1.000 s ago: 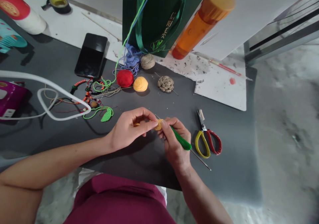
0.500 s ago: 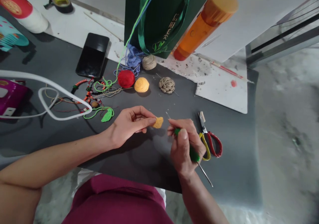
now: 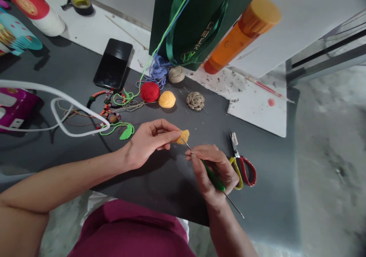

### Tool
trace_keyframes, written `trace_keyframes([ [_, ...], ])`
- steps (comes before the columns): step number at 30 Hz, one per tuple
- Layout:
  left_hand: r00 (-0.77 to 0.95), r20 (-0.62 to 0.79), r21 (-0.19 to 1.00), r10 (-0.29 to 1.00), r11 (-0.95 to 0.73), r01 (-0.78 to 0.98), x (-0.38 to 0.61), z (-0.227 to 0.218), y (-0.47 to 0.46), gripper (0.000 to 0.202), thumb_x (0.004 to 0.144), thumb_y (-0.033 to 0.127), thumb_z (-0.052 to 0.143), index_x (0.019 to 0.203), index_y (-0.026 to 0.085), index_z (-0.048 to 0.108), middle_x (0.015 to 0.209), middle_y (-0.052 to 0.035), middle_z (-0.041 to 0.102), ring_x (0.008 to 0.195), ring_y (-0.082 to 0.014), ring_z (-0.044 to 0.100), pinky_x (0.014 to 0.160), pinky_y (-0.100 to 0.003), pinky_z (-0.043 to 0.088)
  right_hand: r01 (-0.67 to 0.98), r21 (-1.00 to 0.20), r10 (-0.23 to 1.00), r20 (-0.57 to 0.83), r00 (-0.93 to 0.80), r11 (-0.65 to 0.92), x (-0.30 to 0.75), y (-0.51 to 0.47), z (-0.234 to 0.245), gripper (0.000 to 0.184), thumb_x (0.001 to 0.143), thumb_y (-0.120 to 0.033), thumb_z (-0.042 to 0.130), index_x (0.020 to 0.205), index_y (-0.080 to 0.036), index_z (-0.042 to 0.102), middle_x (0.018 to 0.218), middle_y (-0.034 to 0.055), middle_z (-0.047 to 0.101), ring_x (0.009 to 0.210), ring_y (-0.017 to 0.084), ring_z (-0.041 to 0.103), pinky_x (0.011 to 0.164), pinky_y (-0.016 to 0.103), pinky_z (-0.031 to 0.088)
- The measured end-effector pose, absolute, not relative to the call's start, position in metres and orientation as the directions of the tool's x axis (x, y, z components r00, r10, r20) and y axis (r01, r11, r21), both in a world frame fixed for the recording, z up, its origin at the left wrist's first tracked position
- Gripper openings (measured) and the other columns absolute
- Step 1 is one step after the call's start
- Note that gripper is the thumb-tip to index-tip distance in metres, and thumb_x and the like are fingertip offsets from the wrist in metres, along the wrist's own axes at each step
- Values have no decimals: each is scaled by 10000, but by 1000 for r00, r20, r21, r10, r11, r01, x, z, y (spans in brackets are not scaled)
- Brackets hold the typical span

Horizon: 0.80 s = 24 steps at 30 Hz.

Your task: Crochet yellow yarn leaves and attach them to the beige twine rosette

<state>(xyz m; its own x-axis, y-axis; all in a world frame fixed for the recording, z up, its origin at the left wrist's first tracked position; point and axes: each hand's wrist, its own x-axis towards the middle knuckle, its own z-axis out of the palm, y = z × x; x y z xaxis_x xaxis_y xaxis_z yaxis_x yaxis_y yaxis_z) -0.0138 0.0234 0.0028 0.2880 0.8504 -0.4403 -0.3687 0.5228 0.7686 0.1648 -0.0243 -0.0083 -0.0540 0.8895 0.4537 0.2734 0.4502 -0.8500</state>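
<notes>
My left hand (image 3: pixel 151 139) has its grip closed on a small yellow crocheted piece (image 3: pixel 183 137), pinched between thumb and fingers above the grey table (image 3: pixel 265 207). My right hand (image 3: pixel 213 169) is clamped on a green-handled crochet hook (image 3: pixel 213 179), and its thin metal tip reaches the lower edge of the piece. At three o'clock lie scissors with yellow and red handles (image 3: pixel 242 169), just beside my right hand. At ten o'clock is a green crocheted leaf (image 3: pixel 127 132). Farther, at twelve o'clock, sit a red yarn ball (image 3: pixel 150 92), a yellow crocheted ball (image 3: pixel 167 99) and a coiled twine rosette (image 3: pixel 195 101). Behind them stands a green paper bag (image 3: pixel 200 21).
</notes>
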Motion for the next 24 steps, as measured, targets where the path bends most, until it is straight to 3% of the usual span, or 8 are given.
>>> trace_keyframes([
  [24, 255, -435, 797, 863, 501, -336, -13, 4, 23, 240, 699, 312, 858, 748, 159, 679, 600, 40, 621, 499, -56, 465, 486, -222, 312, 412, -724, 822, 554, -130, 553, 166, -23, -11, 302, 852, 1, 659, 1045, -230, 676, 842, 23, 750, 731, 155, 730, 654, 313, 610],
])
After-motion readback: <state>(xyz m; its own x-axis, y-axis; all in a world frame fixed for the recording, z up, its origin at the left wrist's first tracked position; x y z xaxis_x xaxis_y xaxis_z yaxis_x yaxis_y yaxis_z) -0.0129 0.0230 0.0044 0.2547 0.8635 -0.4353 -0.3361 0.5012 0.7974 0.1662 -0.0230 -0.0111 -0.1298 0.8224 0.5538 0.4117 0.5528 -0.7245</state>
